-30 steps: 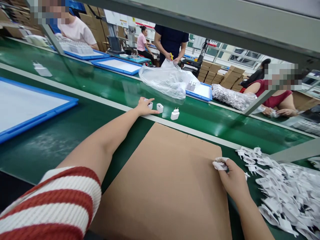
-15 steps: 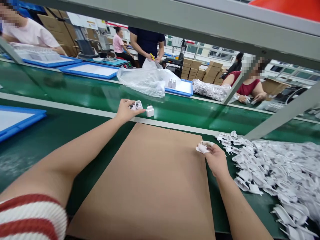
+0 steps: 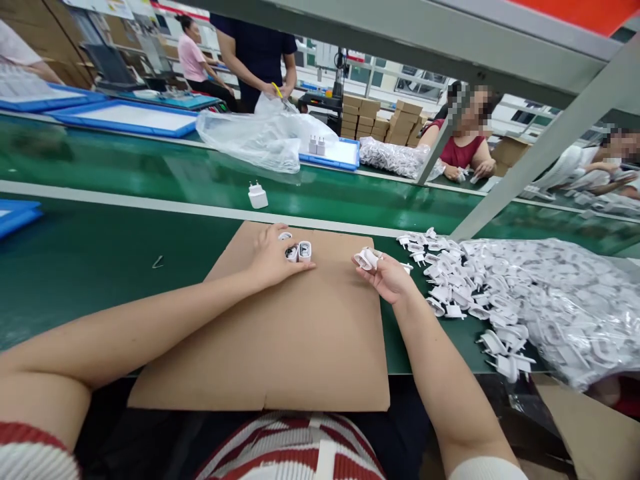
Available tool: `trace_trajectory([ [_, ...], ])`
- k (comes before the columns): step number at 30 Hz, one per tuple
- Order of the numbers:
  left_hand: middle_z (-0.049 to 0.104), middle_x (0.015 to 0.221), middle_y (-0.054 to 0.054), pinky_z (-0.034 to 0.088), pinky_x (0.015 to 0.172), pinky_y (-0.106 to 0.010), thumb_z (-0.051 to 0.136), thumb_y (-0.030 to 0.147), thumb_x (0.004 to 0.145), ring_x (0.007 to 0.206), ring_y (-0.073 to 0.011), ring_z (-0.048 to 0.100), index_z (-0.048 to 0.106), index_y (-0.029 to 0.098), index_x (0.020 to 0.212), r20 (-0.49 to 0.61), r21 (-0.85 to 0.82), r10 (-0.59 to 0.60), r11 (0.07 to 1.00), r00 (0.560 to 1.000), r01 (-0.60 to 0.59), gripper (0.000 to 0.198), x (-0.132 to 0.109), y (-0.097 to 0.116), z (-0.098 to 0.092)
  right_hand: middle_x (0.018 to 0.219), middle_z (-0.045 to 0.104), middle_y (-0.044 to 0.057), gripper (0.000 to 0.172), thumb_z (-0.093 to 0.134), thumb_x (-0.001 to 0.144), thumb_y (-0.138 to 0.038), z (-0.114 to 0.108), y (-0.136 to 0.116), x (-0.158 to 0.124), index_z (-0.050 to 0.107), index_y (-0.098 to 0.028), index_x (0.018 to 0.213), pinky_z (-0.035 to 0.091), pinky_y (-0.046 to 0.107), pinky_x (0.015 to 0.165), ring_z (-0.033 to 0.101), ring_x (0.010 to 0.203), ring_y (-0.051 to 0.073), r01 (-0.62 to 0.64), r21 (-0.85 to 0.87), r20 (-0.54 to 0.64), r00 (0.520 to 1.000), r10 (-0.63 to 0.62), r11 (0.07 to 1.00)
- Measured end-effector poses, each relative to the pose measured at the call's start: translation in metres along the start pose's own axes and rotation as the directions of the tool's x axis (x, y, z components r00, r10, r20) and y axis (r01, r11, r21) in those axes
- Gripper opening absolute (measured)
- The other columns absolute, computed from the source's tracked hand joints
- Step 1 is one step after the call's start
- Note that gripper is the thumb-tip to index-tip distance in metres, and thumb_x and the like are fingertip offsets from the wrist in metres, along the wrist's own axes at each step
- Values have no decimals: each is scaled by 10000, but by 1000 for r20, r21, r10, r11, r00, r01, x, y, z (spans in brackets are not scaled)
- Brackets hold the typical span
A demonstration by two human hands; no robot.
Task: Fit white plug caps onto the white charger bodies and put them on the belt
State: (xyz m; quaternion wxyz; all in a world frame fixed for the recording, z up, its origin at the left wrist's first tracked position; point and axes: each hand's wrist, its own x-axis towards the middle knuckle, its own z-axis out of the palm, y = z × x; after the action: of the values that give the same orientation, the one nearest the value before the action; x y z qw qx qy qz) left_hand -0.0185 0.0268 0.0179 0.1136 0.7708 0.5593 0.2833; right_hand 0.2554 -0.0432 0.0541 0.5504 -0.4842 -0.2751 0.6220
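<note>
Head view: nearest, at the bottom edge, is the person's red-and-white striped top (image 3: 290,447), and just beyond it a flat cardboard sheet (image 3: 265,340) lies on a green table (image 3: 90,267). Over the sheet's far part, the left hand (image 3: 270,260) has its fingers curled around white charger housings (image 3: 305,251), of which 3 open ends show; whether these touch the cardboard, I cannot tell. Near the sheet's right edge, the right hand (image 3: 393,277) has its fingers closed on at least 2 white plug pieces (image 3: 367,259). Right of that hand lies a loose heap of plug parts (image 3: 445,287), beside a clear bag (image 3: 575,300) full of more. Past a pale strip (image 3: 125,208), 1 white charger (image 3: 258,197) stands prongs up on a green belt (image 3: 360,203). Across the belt, 2 chargers (image 3: 317,146) stand in a blue-rimmed tray (image 3: 356,158), next to a crumpled plastic bag (image 3: 250,140). Behind that, a co-worker in a dark top (image 3: 255,57) holds a yellow-handled tool (image 3: 277,89).
</note>
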Motion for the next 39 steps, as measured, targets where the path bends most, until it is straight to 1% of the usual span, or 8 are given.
trace_trajectory([
  [4, 440, 1603, -119, 68, 1284, -641, 818, 645, 648, 1544, -485, 231, 727, 323, 1280, 168, 91, 113, 987, 979, -130, 715, 5, 10, -23, 1018, 788, 50, 240, 649, 767, -17, 3, 0, -2, 676, -209, 910, 613, 240, 707, 767, 940, 174, -11, 1, 20, 1000, 11, 1000],
  [7, 637, 1438, -77, -66, 1277, -628, 691, 492, 800, 1501, -406, 377, 698, 356, 1309, 294, 59, 236, 963, 926, -264, 527, 11, 15, -33, 977, 785, 32, 201, 711, 764, -85, 2, 2, -1, 686, -217, 914, 580, 235, 698, 742, 874, 156, 14, -53, 40, 999, -12, 999],
  [14, 738, 1044, -85, 354, 1121, -514, 835, 557, 720, 1085, -342, 644, 705, 264, 930, 215, -5, 300, 952, 929, -306, 383, 5, 46, -22, 845, 744, 9, 391, 867, 658, -418, -6, 12, 9, 675, -214, 931, 465, 265, 632, 646, 724, 155, 255, -286, 30, 966, -257, 924],
  [19, 682, 936, -64, 488, 825, -412, 867, 570, 724, 938, -296, 639, 630, 254, 827, 156, -137, 219, 970, 963, -199, 408, -23, 68, 7, 1016, 755, 67, 226, 725, 771, -272, -13, 20, 13, 708, -210, 987, 535, 384, 867, 657, 873, 211, 476, -698, 131, 820, -557, 536],
  [23, 686, 1061, -51, 534, 783, -399, 898, 572, 665, 923, -268, 651, 669, 272, 1003, 191, -392, 178, 916, 965, -92, 507, -33, 59, 18, 997, 746, 98, 202, 670, 807, -161, -17, 21, 14, 774, -191, 977, 512, 431, 930, 651, 937, 257, 444, -876, 328, 835, -442, 188],
  [25, 696, 1054, -50, 550, 794, -397, 868, 530, 701, 915, -257, 660, 692, 273, 1013, 231, -495, 189, 867, 955, -52, 441, -34, 52, 21, 983, 741, 93, 196, 662, 833, -167, -15, 19, 11, 794, -199, 974, 513, 420, 929, 654, 947, 258, 437, -886, 333, 833, -442, 154],
  [31, 707, 961, -50, 532, 785, -379, 821, 489, 746, 872, -245, 661, 732, 223, 958, 272, -588, 193, 809, 943, 4, 352, -30, 50, 22, 1033, 742, 46, 218, 683, 919, -331, 12, 16, -11, 778, -260, 1102, 551, 364, 863, 681, 916, 214, 564, -748, 264, 737, -623, 350],
  [39, 678, 830, -35, 454, 738, -342, 760, 441, 826, 848, -239, 626, 663, 191, 828, 219, -597, 268, 798, 938, -89, 269, -27, 52, 20, 1042, 727, 89, 333, 544, 947, -134, 29, 25, -17, 744, -252, 1185, 548, 410, 875, 651, 1000, 266, 699, -709, 658, 608, -445, -94],
])
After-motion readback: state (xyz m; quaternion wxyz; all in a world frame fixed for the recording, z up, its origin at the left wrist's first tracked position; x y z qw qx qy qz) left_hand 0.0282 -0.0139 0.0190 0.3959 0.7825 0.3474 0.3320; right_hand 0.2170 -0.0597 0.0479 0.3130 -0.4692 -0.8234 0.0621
